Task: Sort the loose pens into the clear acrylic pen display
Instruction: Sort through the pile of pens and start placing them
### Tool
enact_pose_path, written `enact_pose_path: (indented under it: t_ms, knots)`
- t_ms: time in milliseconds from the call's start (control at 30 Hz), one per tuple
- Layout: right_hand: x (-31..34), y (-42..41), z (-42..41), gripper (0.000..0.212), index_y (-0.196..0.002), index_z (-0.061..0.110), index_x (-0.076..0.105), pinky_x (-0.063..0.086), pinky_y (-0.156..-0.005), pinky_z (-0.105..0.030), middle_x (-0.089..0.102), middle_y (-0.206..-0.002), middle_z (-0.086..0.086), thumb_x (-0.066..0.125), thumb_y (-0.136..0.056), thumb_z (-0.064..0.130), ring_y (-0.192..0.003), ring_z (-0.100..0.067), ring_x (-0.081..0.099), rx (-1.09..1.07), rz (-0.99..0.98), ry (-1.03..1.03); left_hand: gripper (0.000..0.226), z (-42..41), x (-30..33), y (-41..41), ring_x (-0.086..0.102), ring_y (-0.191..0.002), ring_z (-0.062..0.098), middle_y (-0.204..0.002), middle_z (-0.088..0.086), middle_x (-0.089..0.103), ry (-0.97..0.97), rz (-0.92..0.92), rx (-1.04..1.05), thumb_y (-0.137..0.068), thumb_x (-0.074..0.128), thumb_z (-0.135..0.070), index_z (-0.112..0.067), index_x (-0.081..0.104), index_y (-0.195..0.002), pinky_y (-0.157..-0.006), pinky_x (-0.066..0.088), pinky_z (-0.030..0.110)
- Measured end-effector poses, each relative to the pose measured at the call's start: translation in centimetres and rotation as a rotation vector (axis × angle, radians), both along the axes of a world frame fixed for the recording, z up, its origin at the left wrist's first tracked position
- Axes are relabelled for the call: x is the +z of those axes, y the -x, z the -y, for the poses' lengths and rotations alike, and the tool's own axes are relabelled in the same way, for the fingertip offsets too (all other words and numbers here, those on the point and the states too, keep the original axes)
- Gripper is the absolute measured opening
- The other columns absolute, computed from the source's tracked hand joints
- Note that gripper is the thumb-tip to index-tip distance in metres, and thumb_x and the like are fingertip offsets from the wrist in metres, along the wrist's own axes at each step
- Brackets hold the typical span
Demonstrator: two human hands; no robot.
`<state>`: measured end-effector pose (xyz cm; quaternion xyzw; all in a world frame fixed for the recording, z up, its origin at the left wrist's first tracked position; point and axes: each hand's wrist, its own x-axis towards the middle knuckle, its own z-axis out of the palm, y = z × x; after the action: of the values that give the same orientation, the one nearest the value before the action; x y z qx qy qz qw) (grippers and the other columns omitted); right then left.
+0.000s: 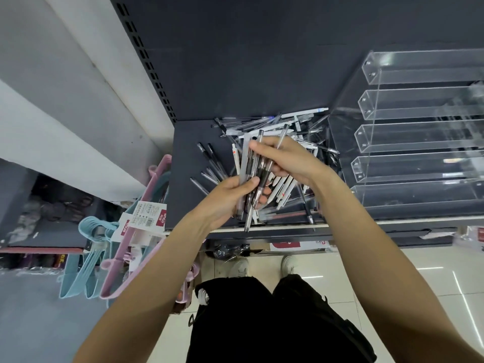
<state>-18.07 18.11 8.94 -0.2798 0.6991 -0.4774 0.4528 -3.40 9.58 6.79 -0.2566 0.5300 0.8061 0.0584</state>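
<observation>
Over the dark shelf (188, 142), head view: left hand (230, 197) wraps a bundle of pens (255, 176), roughly six, exact count unclear. Right hand (288, 158) pinches the bundle's upper part. Loose pen pile (296, 127) beneath, dozens, uncountable. Clear acrylic pen display (419, 132) just right, five empty troughs visible. Pink and blue hangers (104, 247) hang left.

Clear-and-black pens (255, 176) (pink, blue hangers (112, 260))

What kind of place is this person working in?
Probably a shop aisle: a dark metal shelf with a slotted upright, tagged plastic hangers on sale beside it, and an empty acrylic pen display next to a pile of pens.
</observation>
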Motion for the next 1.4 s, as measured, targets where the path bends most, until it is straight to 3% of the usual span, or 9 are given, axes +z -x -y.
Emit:
enact_pose_path:
  t_ms: [167,267,333,533,700,900,1033,1133,1400]
  knots:
    - [0.2,3.4,-1.6,0.035,-0.099,0.010,0.071,0.030,-0.039,-0.017,0.055,-0.083,-0.010,0.061,-0.088,0.042,-0.044,-0.005,0.038,0.063,-0.013,-0.025,0.021,-2.2,0.2,1.7,0.070,-0.084,0.012,-0.095,0.000,0.074,0.011,-0.009,0.006,-0.098,0.044,-0.016,-0.011,0.061,-0.111,-0.068,0.056,0.023]
    - [0.7,5.4,-3.4,0.025,-0.099,0.017,0.071,0.034,-0.039,-0.015,0.060,-0.083,0.018,0.060,-0.089,0.037,-0.042,-0.003,0.040,0.100,-0.037,-0.035,0.024,-4.3,0.7,3.0,0.071,-0.086,0.012,-0.099,0.000,0.074,0.033,-0.013,0.007,-0.100,0.042,-0.015,-0.008,0.059,-0.115,-0.074,0.058,0.025]
    - [0.9,6.6,-4.7,0.018,-0.096,0.023,0.068,0.034,-0.040,-0.014,0.059,-0.090,0.021,0.059,-0.090,0.037,-0.042,-0.002,0.040,0.091,-0.046,-0.026,0.024,-5.9,1.1,3.8,0.070,-0.080,0.008,-0.095,-0.002,0.074,0.076,-0.013,0.026,-0.100,0.041,-0.013,-0.008,0.059,-0.115,-0.067,0.054,0.019]
    - [1.3,9.7,-8.3,0.024,-0.088,0.020,0.071,0.030,-0.037,-0.015,0.048,-0.063,0.004,0.054,-0.093,0.035,-0.043,-0.004,0.037,-0.036,0.037,0.100,0.032,-9.6,0.2,4.8,0.068,-0.101,0.016,-0.113,-0.003,0.070,0.116,0.018,0.106,-0.096,0.043,-0.019,-0.001,0.054,-0.121,-0.068,0.051,0.020]
    - [2.4,11.1,-10.1,0.023,-0.081,0.011,0.063,0.042,-0.044,-0.018,0.057,-0.067,0.001,0.054,-0.095,0.026,-0.046,-0.006,0.049,-0.280,0.135,0.260,0.022,-12.6,-0.5,4.4,0.069,-0.076,0.010,-0.095,-0.003,0.074,-0.006,0.006,0.432,-0.101,0.037,-0.008,-0.009,0.058,-0.107,-0.063,0.053,0.021]
    - [1.0,7.0,-11.2,0.007,-0.085,0.013,0.059,0.054,-0.060,-0.025,0.062,-0.077,0.002,0.061,-0.089,0.008,-0.058,-0.012,0.063,-0.290,0.147,0.431,0.024,-15.0,-0.8,7.0,0.070,-0.095,0.019,-0.110,0.005,0.070,-0.246,-0.205,0.956,-0.103,0.035,-0.011,-0.010,0.057,-0.113,-0.079,0.057,0.030]
    - [-0.2,3.8,-11.3,0.012,-0.087,0.016,0.052,0.054,-0.063,-0.025,0.062,-0.077,0.004,0.060,-0.091,0.009,-0.065,-0.015,0.065,-0.245,0.048,0.532,0.019,-15.6,-0.3,9.1,0.069,-0.085,0.021,-0.097,0.010,0.070,-0.329,-0.268,1.064,-0.101,0.039,-0.010,-0.003,0.055,-0.109,-0.084,0.057,0.035]
    - [-1.1,3.0,-11.2,0.012,-0.087,0.014,0.050,0.055,-0.068,-0.027,0.059,-0.086,-0.014,0.060,-0.091,0.009,-0.075,-0.016,0.065,-0.205,-0.090,0.539,0.016,-15.4,-0.2,9.4,0.064,-0.079,0.018,-0.081,0.004,0.066,-0.306,-0.265,1.060,-0.101,0.041,-0.012,-0.008,0.055,-0.093,-0.075,0.056,0.030]
    - [-3.0,1.4,-10.8,0.009,-0.086,0.044,0.052,0.045,-0.094,-0.040,0.056,-0.097,0.022,0.059,-0.085,0.039,-0.110,-0.023,0.050,-0.052,-0.241,0.486,0.029,-14.0,-0.4,8.2,0.066,-0.094,0.014,-0.105,0.005,0.068,-0.440,-0.315,1.016,-0.097,0.045,-0.023,-0.009,0.061,-0.117,-0.082,0.053,0.028]
